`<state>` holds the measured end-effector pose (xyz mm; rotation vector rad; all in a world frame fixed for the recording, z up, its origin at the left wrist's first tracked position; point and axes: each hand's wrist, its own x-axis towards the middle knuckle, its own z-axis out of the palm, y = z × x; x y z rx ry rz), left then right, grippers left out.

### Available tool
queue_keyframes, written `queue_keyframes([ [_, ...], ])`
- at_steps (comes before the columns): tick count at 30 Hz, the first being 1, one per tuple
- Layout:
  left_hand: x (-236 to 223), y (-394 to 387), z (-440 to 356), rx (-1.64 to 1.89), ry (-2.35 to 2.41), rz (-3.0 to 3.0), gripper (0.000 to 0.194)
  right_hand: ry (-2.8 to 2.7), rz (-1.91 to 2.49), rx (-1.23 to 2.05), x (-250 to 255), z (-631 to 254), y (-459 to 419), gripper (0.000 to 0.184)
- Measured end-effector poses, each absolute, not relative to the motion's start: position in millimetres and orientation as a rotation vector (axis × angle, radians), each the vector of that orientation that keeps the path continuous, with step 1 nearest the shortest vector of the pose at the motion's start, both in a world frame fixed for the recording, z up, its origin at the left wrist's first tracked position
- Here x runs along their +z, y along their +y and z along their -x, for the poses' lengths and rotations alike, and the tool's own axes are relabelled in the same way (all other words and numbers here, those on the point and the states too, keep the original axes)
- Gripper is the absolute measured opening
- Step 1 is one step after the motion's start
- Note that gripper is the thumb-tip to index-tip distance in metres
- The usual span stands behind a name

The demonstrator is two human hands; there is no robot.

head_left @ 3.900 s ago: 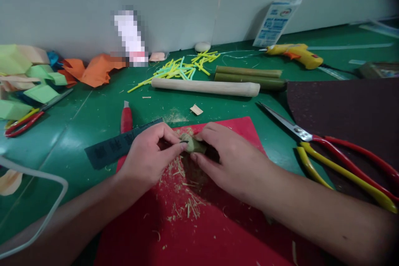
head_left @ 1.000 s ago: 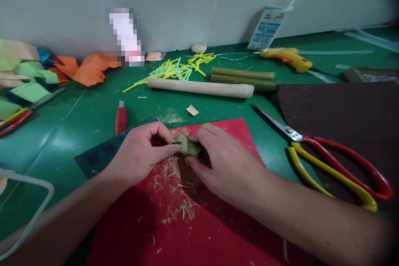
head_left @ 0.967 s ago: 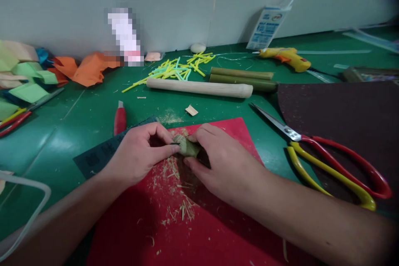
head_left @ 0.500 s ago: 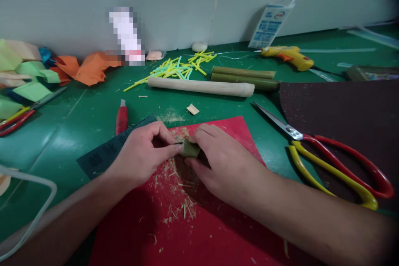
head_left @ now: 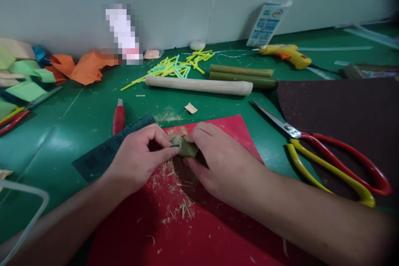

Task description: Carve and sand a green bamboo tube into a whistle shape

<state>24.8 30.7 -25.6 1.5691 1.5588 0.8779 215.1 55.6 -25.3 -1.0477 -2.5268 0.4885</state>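
My right hand [head_left: 215, 149] is closed round a short piece of green bamboo [head_left: 188, 149], holding it just above the red mat [head_left: 212, 232]. Its pale cut end faces my left hand [head_left: 141, 153]. Thumb and forefinger of that hand pinch a small dark scrap, which looks like sandpaper [head_left: 175, 146], against the bamboo's end; most of it is hidden by the fingers. Fine shavings and splinters [head_left: 185, 208] lie on the mat below. Under and beside my left wrist is a larger dark sheet with printed characters [head_left: 99, 158], and behind it a red-handled cutter [head_left: 119, 118].
Scissors with red and yellow handles [head_left: 293, 131] lie right of the mat, by a dark brown sheet [head_left: 339, 112]. Farther back are a peeled bamboo stick [head_left: 199, 85], green bamboo lengths [head_left: 243, 77], cut yellow straws [head_left: 168, 67] and a yellow glue gun [head_left: 286, 54]. Folded papers [head_left: 26, 89] lie left.
Both hands keep their grip and stay close together. The bamboo piece has turned and tilted slightly between the fingers, its cut end showing more than half a second ago. The view has shifted slightly.
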Motion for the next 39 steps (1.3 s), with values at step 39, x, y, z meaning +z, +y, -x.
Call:
queue_keyframes([
  [39,-25,32,-33,0.914,1.613,-1.627,0.022,-2.517,1.075,0.552,-24,-216,59,0.005],
])
